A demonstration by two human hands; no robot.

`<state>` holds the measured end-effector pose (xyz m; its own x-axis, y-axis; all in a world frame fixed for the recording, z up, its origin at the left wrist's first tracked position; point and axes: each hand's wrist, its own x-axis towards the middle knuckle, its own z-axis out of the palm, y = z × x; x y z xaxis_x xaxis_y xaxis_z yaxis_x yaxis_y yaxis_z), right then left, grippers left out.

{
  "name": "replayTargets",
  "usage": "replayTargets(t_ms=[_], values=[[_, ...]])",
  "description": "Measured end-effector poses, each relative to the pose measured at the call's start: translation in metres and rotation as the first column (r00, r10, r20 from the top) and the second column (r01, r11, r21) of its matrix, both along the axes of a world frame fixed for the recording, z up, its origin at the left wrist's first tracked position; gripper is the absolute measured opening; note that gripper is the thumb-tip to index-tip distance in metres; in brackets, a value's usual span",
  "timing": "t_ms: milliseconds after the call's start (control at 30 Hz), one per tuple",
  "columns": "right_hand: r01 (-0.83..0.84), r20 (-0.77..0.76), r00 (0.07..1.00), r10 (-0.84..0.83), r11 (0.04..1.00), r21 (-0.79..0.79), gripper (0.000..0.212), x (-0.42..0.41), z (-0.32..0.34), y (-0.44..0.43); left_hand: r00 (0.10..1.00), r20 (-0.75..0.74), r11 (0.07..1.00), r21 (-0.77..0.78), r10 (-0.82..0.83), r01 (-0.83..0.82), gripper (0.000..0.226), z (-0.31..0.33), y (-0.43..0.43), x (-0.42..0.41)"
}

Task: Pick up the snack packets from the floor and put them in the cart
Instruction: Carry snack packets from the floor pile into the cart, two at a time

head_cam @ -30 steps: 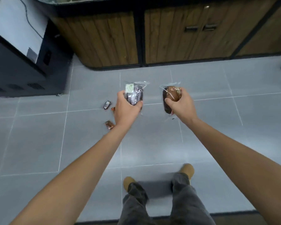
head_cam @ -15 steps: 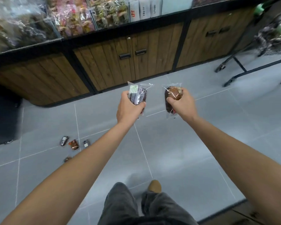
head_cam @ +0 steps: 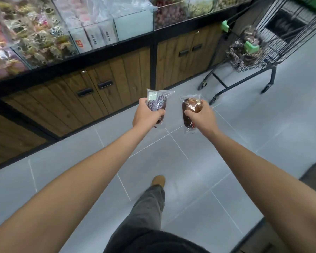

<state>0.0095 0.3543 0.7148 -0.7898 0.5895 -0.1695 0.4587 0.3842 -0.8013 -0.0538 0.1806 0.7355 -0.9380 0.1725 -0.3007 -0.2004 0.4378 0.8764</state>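
The cart [head_cam: 252, 52] stands ahead and to the right, nearer the right hand [head_cam: 202, 115] clasping a bun packet [head_cam: 190, 110], while the left hand [head_cam: 146, 115] clasps a dark packet [head_cam: 156, 103].

Each hand [head_cam: 146, 114] [head_cam: 202, 114] grips a snack packet [head_cam: 157, 103] [head_cam: 191, 108], cart [head_cam: 254, 50] beyond.

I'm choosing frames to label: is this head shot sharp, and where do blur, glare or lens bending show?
Head view: left hand with dark packet and right hand with brown packet are fairly sharp; candy bins and cart smear with motion blur; the wrappers glint; the wide lens bows the cabinets.
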Motion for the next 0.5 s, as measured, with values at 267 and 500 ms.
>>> replayTargets(t_ms=[267,500], values=[[0.200,0.027,0.979,-0.200,0.979,-0.021,0.053,-0.073,0.008,0.131,0.970,0.023,0.968,-0.048,-0.244,0.245,0.049,0.004,0.150,-0.108],[0.389,0.064,0.920,-0.388,0.921,-0.011,0.043,-0.082,0.001,0.244,0.924,0.046,0.922,-0.056,-0.380,0.382,0.048,-0.003,0.287,-0.145]])
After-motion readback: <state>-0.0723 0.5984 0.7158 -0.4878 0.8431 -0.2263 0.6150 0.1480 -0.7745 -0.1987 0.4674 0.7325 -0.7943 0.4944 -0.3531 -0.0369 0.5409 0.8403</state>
